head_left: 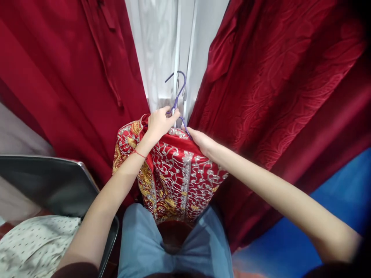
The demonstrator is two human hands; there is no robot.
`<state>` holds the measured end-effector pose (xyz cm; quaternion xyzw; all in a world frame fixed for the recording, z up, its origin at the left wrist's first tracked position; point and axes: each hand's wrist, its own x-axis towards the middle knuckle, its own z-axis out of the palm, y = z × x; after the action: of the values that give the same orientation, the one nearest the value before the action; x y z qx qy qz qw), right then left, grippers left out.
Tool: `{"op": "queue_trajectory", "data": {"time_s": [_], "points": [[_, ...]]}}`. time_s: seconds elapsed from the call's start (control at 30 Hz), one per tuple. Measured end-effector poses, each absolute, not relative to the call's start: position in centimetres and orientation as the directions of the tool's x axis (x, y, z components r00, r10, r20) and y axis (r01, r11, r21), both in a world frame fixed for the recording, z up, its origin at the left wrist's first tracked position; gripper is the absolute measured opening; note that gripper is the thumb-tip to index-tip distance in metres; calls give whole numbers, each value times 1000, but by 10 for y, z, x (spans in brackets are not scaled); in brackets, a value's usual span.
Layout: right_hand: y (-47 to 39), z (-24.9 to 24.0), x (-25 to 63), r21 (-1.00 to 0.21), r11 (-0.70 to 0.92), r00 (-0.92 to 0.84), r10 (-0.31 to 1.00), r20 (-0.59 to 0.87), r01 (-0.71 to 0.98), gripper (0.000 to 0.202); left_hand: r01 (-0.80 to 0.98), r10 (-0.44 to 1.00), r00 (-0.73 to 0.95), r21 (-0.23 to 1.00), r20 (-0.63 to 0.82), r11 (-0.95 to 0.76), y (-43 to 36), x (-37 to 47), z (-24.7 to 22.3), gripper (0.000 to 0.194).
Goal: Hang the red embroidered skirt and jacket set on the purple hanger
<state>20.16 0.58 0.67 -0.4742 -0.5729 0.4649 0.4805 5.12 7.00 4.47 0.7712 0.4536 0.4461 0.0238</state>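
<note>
A purple clothes hanger (181,90) stands upright in front of me, its hook free in the air. My left hand (162,120) pinches the hanger just under the hook. From the hanger hangs a red garment (171,166) covered in silver and gold embroidery, with a smooth red satin band near its top edge. My right hand (199,139) is at the garment's top right, beside the hanger's sloping arm, with its fingers partly hidden behind the cloth and closed on that edge. The garment's lower part hangs between my knees.
Dark red curtains (66,65) hang on the left, and patterned red ones (269,88) on the right. Between them is a sheer white curtain (159,42). A black chair (52,185) with a dotted white cloth (37,247) stands at lower left. Blue material (290,247) lies at lower right.
</note>
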Motion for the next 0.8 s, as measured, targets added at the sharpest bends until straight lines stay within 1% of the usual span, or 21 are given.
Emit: {"op": "queue_trajectory", "data": {"time_s": [0.07,0.13,0.2,0.27,0.33,0.4,0.5,0.57,0.63,0.8], "points": [[1,12,202,-1000,-19,-114,993,-18,-6,33,671,720,226,432,656,-603,66,49,49,37],[-4,19,206,-993,-107,-156,983,-98,-50,31,665,710,258,413,655,-622,65,48,53,36],[-8,24,212,-991,-125,-141,983,-119,-39,33,676,693,269,382,669,-630,66,48,56,36],[-13,28,222,-996,-88,-95,992,-88,-1,35,693,666,279,336,692,-638,68,49,56,37],[-18,30,233,-998,-3,-47,999,-6,68,40,704,630,295,283,719,-652,70,50,56,38],[-22,31,246,-977,121,16,992,125,175,44,704,624,317,264,714,-659,69,50,56,41],[-22,25,268,-864,278,155,916,370,420,37,695,684,322,328,654,-640,66,50,56,44],[-19,16,280,-753,321,189,843,504,575,41,695,708,310,357,634,-624,63,50,56,46],[-14,6,288,-650,341,163,793,587,679,41,707,710,294,354,640,-612,62,51,56,46],[-2,-12,296,-448,340,81,716,693,826,38,733,707,286,328,646,-596,62,54,54,45]]}}
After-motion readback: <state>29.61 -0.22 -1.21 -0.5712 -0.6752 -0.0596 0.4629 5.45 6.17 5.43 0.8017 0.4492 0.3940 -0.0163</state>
